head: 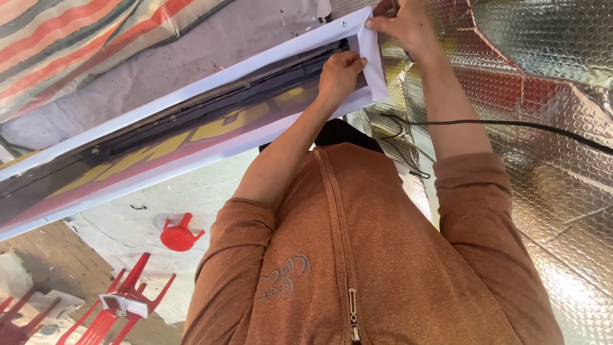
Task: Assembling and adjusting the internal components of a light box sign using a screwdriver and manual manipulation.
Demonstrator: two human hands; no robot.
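A long white-framed sign box [191, 96] with a red and yellow face runs from the lower left to the top middle. My left hand [338, 73] reaches into its right end, fingers curled over the inner edge of the frame. At the same end, my right hand [399, 24] pinches the folded white corner flap [373, 57] against the frame. Both forearms rise from my brown zip-up top [357, 255], which fills the bottom of the view.
Silver bubble-foil sheeting [549, 83] covers the right side, with a black cable [511, 123] running across it. A striped tarp [70, 38] lies at the top left. A red plastic stool [180, 234] and red chairs [121, 300] stand at the lower left.
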